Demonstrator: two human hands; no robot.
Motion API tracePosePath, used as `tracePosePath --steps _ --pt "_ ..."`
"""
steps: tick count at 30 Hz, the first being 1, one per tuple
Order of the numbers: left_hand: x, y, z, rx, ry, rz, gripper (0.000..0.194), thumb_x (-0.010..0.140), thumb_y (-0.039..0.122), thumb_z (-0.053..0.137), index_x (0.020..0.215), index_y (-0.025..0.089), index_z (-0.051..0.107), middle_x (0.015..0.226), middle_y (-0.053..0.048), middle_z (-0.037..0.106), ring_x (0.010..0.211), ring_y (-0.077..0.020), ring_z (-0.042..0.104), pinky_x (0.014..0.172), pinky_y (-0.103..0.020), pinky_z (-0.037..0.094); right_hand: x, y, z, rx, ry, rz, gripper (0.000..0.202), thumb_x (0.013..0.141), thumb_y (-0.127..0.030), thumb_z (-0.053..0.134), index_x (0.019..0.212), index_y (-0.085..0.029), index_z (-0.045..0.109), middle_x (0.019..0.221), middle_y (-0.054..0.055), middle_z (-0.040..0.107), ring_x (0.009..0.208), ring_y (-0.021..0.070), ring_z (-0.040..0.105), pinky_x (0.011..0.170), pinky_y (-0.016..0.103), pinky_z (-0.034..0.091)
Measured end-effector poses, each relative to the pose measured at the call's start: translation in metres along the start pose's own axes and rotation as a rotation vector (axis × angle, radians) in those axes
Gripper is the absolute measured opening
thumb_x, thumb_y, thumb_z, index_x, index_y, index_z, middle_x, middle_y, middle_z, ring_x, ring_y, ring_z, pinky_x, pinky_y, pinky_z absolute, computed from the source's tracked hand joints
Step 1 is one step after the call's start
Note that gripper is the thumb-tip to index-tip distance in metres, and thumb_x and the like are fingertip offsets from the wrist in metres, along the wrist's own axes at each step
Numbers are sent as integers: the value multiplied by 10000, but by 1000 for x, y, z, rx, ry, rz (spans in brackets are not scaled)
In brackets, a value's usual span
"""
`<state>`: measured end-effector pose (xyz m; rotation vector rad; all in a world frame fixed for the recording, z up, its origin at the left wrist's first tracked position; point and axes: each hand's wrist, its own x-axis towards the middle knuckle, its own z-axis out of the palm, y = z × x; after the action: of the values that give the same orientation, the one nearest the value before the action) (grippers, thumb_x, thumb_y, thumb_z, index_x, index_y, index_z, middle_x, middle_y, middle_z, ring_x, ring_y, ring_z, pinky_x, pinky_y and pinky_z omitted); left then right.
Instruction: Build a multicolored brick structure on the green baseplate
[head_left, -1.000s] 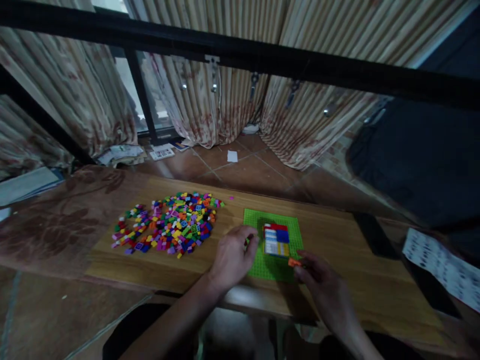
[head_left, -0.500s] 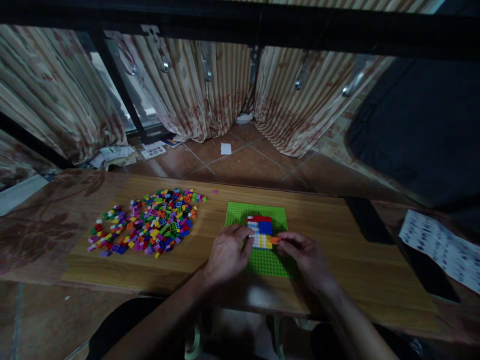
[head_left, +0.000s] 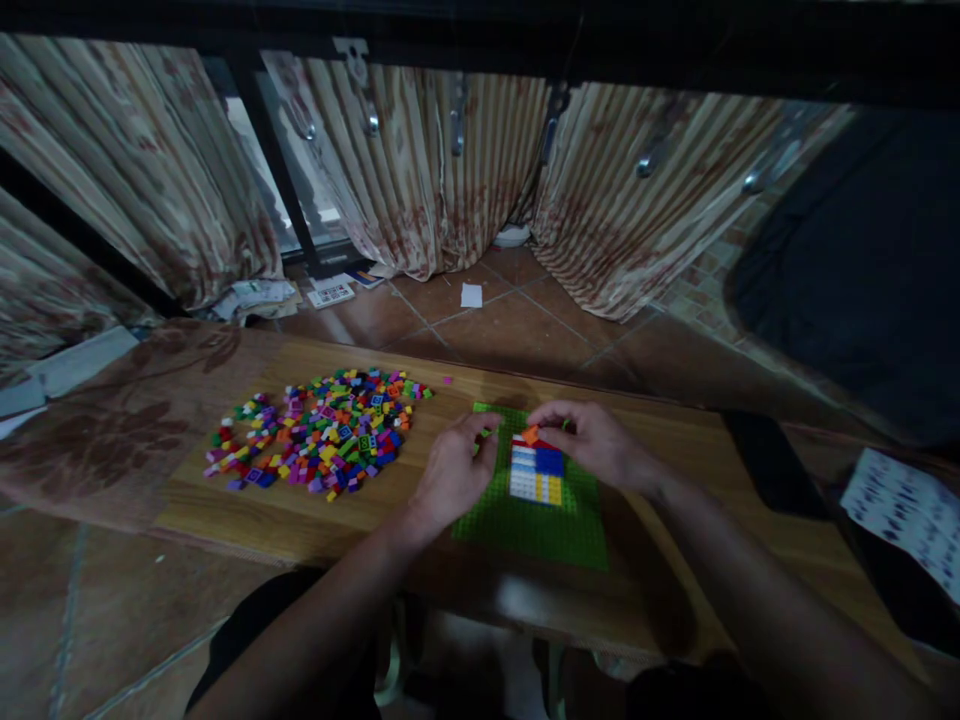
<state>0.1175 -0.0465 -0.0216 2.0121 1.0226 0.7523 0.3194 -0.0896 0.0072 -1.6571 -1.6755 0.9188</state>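
Note:
An orange toy brick (head_left: 531, 436) is pinched between the thumb and fingers of my right hand (head_left: 589, 440), over the far edge of a flat block of bricks (head_left: 523, 484). This block has white, light blue, red, blue and yellow parts, and sits on a green studded baseplate (head_left: 540, 545). To the left of the block, my left hand (head_left: 459, 470) hovers by the baseplate's left side. Its thumb and forefinger are apart, with nothing seen between them.
Many loose coloured bricks (head_left: 330, 440) lie spread on the left of the wooden table (head_left: 420, 400). A lone pink brick (head_left: 448, 380) sits near the far edge. At the right are a black flat object (head_left: 772, 465) and a printed sheet (head_left: 904, 510).
My right hand has carried the orange brick from the block's right side by the yellow part to its far edge. My left hand has come off the block. The view has shifted slightly.

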Motion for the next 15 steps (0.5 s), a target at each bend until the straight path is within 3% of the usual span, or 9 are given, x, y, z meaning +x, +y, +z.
tracePosePath --steps 4,7,15 --pt "7 -7 8 -105 -66 -69 269 914 220 461 1058 187 686 1015 -46 714 874 -157 655 789 -269 517 32 -1 -6 -73 -234 -53 196 789 -199 566 917 -197 714 783 -5 708 696 136 622 640 249 463" --pt "10 -10 13 -104 -140 -94 306 929 272 437 1025 173 709 915 -35 721 795 -151 643 727 -252 498 44 -3 -7 -110 -338 -72 217 762 -168 562 886 -201 737 776 -8 717 685 134 614 627 241 448" --pt "8 -2 15 57 -166 -94 288 919 265 458 914 180 734 793 -25 713 708 -137 625 645 -225 436 54 5 -4 -173 -379 -34 224 736 -166 583 821 -235 777 727 -14 728 649 141 616 597 241 439"
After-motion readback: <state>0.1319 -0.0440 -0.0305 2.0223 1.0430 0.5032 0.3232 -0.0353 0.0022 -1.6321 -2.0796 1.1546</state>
